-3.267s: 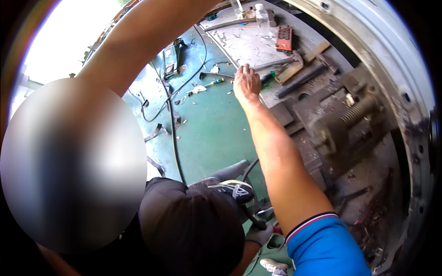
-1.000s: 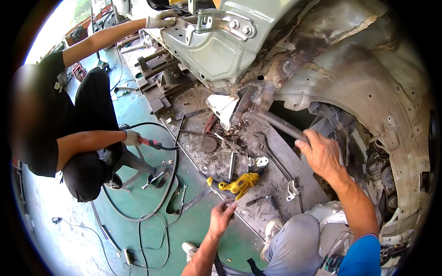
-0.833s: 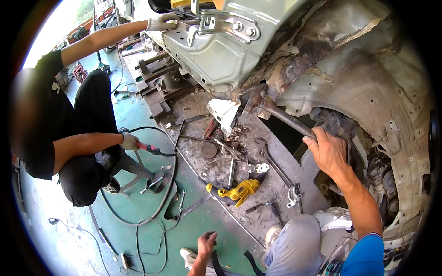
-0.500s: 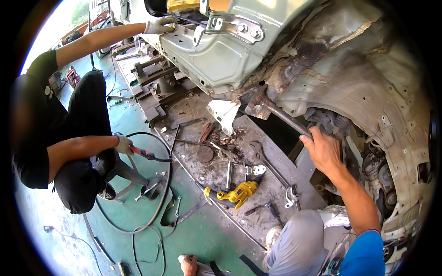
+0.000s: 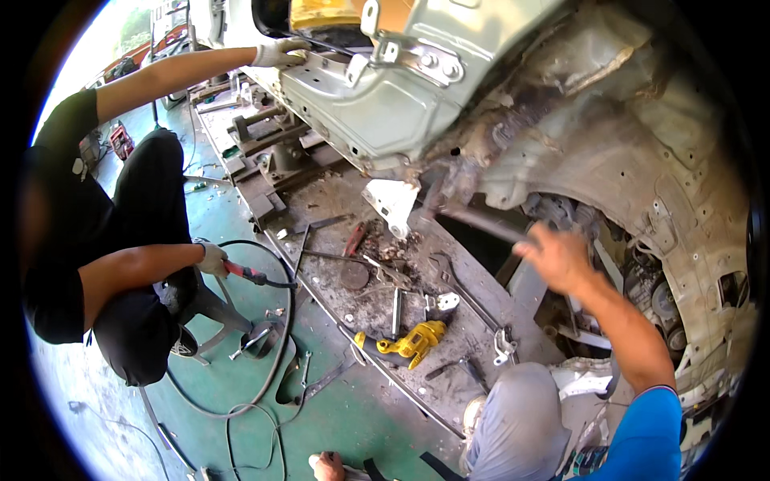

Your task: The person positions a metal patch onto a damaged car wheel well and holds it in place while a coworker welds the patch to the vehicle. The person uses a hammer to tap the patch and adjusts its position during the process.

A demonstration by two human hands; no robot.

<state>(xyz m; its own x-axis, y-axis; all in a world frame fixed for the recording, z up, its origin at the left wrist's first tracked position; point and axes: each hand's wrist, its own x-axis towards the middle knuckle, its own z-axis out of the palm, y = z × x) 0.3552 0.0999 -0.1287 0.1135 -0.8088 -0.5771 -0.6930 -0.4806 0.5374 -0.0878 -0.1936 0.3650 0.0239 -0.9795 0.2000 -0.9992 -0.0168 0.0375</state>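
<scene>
In my right hand (image 5: 557, 256) is the handle of a hammer (image 5: 489, 220), its fingers wrapped round it. Motion blurs the hammer's head, which is below the rusty, crumpled edge of the car body (image 5: 553, 152). A white metal bracket (image 5: 391, 204) hangs just left of the head. My left hand (image 5: 329, 466) shows only in part at the lower edge, beside something whitish; its fingers are too cut off to read.
A co-worker's gloved hand (image 5: 215, 260) holds a red-and-black torch handle (image 5: 245, 272); the other glove (image 5: 281, 53) rests on the car sill. A yellow power tool (image 5: 415, 345), a wrench (image 5: 461, 289) and scraps lie on the metal platform (image 5: 321, 192). Cables loop over the green floor (image 5: 337, 421).
My right hand has swung the hammer slightly down and left, its head moving away from the rusty edge and blurring. The co-worker stays nearly still. The whole view has shifted a little.
</scene>
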